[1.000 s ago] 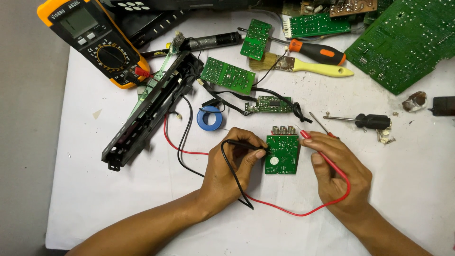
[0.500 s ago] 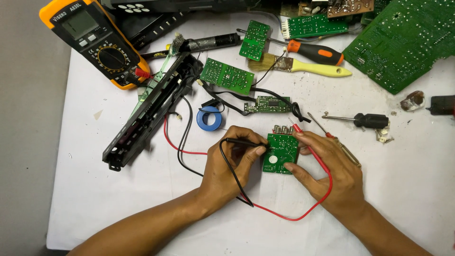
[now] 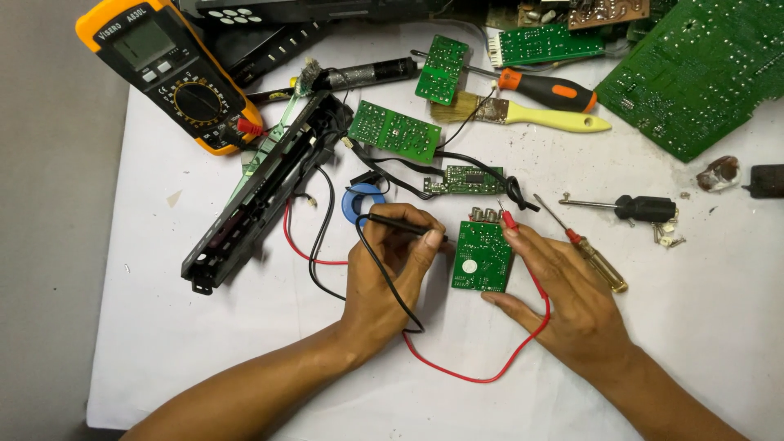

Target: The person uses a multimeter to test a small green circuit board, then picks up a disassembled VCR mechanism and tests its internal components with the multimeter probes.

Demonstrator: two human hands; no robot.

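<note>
A small green circuit board [image 3: 483, 256] lies on the white table between my hands. My left hand [image 3: 390, 269] grips the black test probe [image 3: 406, 224], whose tip points at the board's left edge. My right hand [image 3: 567, 287] holds the red test probe [image 3: 507, 218] against the board's top right corner, and its thumb rests by the board's lower edge. The red lead [image 3: 490, 367] loops under my right wrist; the black lead [image 3: 384, 278] runs across my left hand. Both leads go back to the orange multimeter [image 3: 167, 69] at the far left.
A long black plastic panel [image 3: 261, 192] lies left of my hands beside a blue tape roll [image 3: 362, 202]. Behind the board sit several green boards [image 3: 394, 131], a yellow-handled brush [image 3: 531, 116], an orange screwdriver [image 3: 547, 88] and a black screwdriver [image 3: 629, 206]. A large green board [image 3: 694, 73] fills the far right.
My right hand has slid left and forward, bringing the red probe up to the board's top right corner. The left hand keeps the black probe near the board's left side.
</note>
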